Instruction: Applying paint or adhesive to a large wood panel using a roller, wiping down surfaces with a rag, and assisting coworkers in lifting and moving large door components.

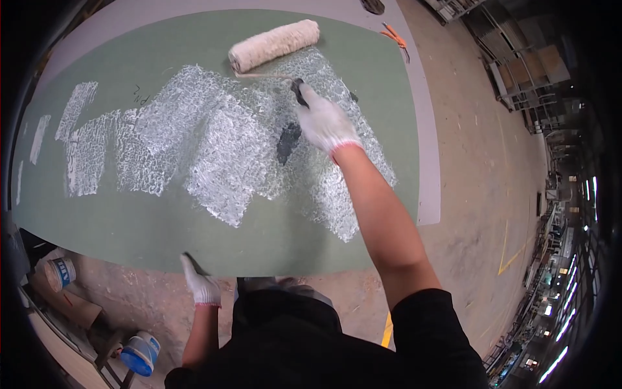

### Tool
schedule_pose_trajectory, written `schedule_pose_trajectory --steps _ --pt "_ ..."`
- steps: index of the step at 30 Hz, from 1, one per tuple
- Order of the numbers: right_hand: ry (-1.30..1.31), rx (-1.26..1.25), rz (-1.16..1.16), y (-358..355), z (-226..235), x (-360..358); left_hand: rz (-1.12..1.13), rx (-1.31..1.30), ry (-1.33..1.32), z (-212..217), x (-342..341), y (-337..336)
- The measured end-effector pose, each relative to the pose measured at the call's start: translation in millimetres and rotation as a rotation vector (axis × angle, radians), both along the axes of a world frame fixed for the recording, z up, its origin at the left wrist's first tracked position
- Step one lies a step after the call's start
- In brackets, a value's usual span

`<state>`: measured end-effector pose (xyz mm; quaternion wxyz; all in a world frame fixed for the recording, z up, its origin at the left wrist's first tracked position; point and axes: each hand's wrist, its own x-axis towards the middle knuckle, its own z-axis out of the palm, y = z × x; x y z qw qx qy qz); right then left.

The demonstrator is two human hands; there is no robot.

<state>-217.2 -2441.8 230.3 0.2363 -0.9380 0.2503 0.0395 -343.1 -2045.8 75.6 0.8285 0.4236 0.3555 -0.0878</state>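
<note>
My right hand (329, 123), in a white knit glove, is wrapped round the dark handle of a paint roller (275, 45). The roller's fluffy, off-white sleeve lies at the far side of a large green board (116, 220). White adhesive or paint (223, 152) covers the board's middle in rough, textured patches, with thinner strokes toward the left. A dark grey patch (288, 142) shows beside my right wrist. My left hand (202, 285), also gloved, grips the board's near edge, one digit over the top; its other fingers are mostly hidden.
A pale board (429, 162) sticks out beneath the green one. Orange-handled pliers or a similar tool (394, 35) lie at the far right corner. Two buckets, one white (60, 273) and one blue and white (140, 353), stand lower left. Racks (518, 71) line the right side.
</note>
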Motion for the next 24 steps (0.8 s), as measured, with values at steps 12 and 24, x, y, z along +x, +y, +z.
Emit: schedule_pose_trajectory --steps 12,24 --pt "0.048 0.260 -0.417 135 32 -392 -0.074 0.188 -0.066 -15 16 15" --pt "-0.180 -0.072 -0.196 -107 -35 -27 -0.035 0.095 -0.047 -24 -6 29"
